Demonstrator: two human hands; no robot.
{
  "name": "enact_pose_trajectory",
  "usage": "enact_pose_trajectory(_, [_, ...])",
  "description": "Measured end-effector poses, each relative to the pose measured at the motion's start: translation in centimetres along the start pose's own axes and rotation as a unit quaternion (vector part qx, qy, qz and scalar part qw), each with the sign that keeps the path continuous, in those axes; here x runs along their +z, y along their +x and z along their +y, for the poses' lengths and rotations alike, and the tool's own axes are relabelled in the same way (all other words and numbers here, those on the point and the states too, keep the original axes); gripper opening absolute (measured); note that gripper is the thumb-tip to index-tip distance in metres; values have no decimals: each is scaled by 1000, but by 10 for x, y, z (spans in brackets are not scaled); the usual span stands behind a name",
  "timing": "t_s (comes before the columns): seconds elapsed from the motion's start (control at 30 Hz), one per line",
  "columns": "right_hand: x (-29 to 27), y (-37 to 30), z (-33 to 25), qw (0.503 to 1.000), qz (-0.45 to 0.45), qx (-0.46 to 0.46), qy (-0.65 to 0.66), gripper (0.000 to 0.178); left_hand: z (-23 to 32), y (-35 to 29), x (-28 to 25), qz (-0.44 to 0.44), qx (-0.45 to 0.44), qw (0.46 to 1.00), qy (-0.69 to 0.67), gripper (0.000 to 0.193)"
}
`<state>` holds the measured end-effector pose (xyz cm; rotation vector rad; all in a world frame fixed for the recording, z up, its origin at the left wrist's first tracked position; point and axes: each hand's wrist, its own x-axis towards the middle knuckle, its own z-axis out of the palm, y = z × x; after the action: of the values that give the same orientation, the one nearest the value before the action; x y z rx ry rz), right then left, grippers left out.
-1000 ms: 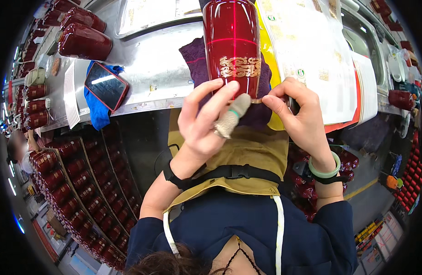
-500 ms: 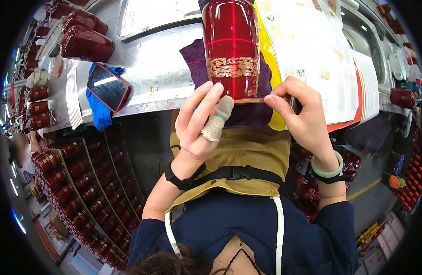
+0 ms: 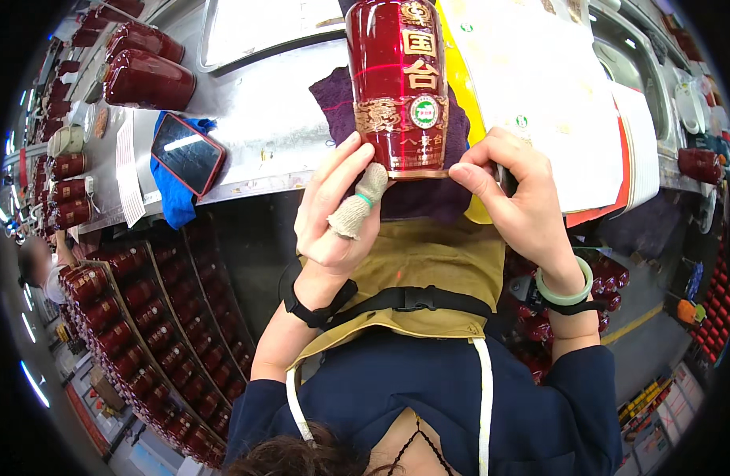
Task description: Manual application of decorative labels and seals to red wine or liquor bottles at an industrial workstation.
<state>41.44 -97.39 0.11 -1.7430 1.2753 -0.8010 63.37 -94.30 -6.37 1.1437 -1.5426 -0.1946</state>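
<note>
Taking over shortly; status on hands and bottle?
Left hand at lower left of red bottle. Right hand, curled, at its lower right. Bottle over purple cloth. Phone off left, not in the way.

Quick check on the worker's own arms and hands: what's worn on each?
Both arms have navy sleeves. The left hand wears an off-white knitted finger cot with a green band on the thumb, plus a black wristband. The right hand has a pale green bangle and black strap at its wrist.

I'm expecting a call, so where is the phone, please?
In the head view, the phone lies on the blue cloth, left of the gold-marked red bottle.
</note>
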Motion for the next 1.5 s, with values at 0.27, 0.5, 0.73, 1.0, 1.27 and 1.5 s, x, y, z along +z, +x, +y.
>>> enact_pose_trajectory(0.27, [-2, 1, -2, 999, 4, -25, -24, 17, -12, 1, -4, -11, 154, 986, 60, 20])
enact_pose_trajectory(0.5, [-5, -2, -11, 1000, -1, -24, -3, 17, 1, -7, 3, 18, -9, 1000, 4, 31])
enact_pose_trajectory(0.73, [-4, 0, -23, 996, -2, -92, 19, 16, 0, 0, 0, 3, 10, 1000, 29, 40])
enact_pose_trajectory(1.0, [-1, 2, -37, 993, -12, -109, 45, 17, 4, -7, -1, 32, -127, 991, -40, 42])
enact_pose_trajectory(1.27, [-8, 2, -49, 990, -42, -119, 68, 15, 2, -7, -2, 23, -25, 999, -24, 39])
enact_pose_trajectory(1.5, [-24, -9, -44, 995, -8, -101, 21, 14, 2, -7, 1, 32, -17, 999, -1, 38])
